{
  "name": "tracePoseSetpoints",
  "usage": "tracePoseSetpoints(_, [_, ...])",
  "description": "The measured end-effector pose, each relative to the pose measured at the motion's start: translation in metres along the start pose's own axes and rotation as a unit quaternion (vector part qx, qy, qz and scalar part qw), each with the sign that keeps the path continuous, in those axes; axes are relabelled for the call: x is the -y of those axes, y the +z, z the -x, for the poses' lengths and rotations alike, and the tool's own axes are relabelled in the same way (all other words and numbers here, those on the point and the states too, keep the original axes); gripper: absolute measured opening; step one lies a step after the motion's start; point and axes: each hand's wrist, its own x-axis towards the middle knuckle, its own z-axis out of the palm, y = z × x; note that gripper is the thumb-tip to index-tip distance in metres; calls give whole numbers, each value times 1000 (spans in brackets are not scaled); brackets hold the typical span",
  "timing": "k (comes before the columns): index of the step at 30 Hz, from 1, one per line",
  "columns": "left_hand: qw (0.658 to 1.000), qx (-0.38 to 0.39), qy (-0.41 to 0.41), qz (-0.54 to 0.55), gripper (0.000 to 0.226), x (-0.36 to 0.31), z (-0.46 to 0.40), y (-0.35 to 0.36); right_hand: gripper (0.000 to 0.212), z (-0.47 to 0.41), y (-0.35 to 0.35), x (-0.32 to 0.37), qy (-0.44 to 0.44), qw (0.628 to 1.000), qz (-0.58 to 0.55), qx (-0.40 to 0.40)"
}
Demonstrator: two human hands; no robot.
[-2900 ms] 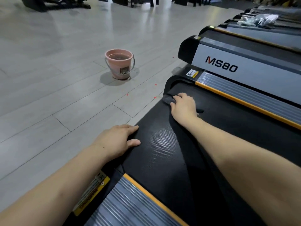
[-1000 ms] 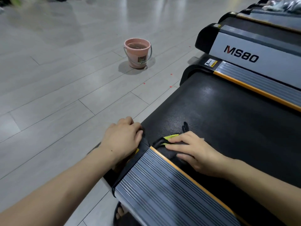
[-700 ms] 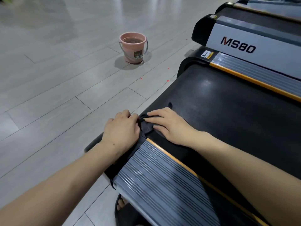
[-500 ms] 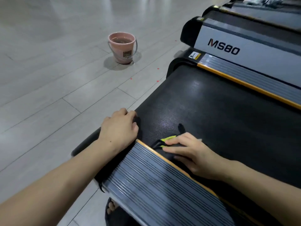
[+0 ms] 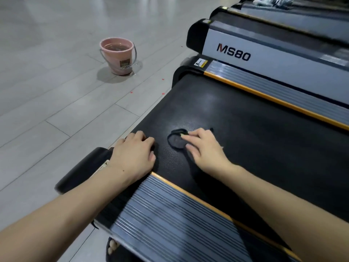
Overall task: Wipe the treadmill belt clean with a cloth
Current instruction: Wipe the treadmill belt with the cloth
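Cloth (image 5: 177,141) under right hand (image 5: 204,150), on belt (image 5: 245,148)

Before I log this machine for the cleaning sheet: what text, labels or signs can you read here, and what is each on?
"MS80": on the grey side panel of the neighbouring treadmill.
Yellow warning sticker at the far rail's end: too small to read.
Label on the pink bucket: too blurred to read.
Sticker under the left wrist: mostly hidden, unreadable.

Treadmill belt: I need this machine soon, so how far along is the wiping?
Mid-job. The right hand presses the dark cloth on the belt near its rear end; the left hand braces at the edge. I can't judge which parts are already clean.
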Motion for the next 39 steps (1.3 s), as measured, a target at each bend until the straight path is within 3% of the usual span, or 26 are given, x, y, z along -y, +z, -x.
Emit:
tracePoseSetpoints(4, [1000, -6, 27, -11, 34, -10, -7, 2, 36, 58, -23, 7, -119, 989, -45, 72])
tracePoseSetpoints(7, [997, -10, 70, -38, 41, -18, -6, 4, 35, 25, -16, -31, -136, 989, 29, 56])
tracePoseSetpoints(8, [996, -11, 78, -41, 44, -20, -5, 4, 35, 7, -13, -49, -94, 994, 58, 19])
tracePoseSetpoints(11, [996, -15, 79, -43, 44, -21, -6, 5, 33, -33, -17, -86, 142, 984, 88, -55])
tracePoseSetpoints(13, [996, -20, 78, -40, 44, -21, -5, 7, 33, -30, -13, -77, 172, 979, 88, -66])
tracePoseSetpoints(15, [996, -28, 75, -35, 46, -21, -2, 10, 34, -2, -14, -50, 93, 993, 52, -50])
tracePoseSetpoints(19, [992, -44, 92, -71, 45, -23, 0, 12, 35, 80, -36, -14, -84, 993, -45, 68])
tracePoseSetpoints(23, [990, -52, 92, -93, 45, -25, 4, 11, 37, 58, -43, -52, -140, 986, -1, 89])
tracePoseSetpoints(25, [990, -48, 92, -96, 49, -25, 5, 11, 38, 25, -35, -83, -66, 996, 57, 25])
tracePoseSetpoints(28, [990, -41, 95, -97, 50, -27, 7, 11, 36, -8, -32, -102, 187, 977, 87, -57])
tracePoseSetpoints(30, [989, -45, 97, -102, 48, -29, 5, 9, 34, -6, -23, -81, 221, 969, 87, -70])
tracePoseSetpoints(33, [985, -47, 124, -112, 44, -33, 2, 5, 34, 38, -19, -32, 53, 998, -2, -17])
tracePoseSetpoints(35, [983, -52, 135, -111, 40, -37, 0, 4, 34, 76, -27, -10, -57, 996, -49, 42])
tracePoseSetpoints(39, [985, -41, 123, -110, 44, -36, 6, 8, 32, 81, -35, -4, -86, 991, -71, 77])
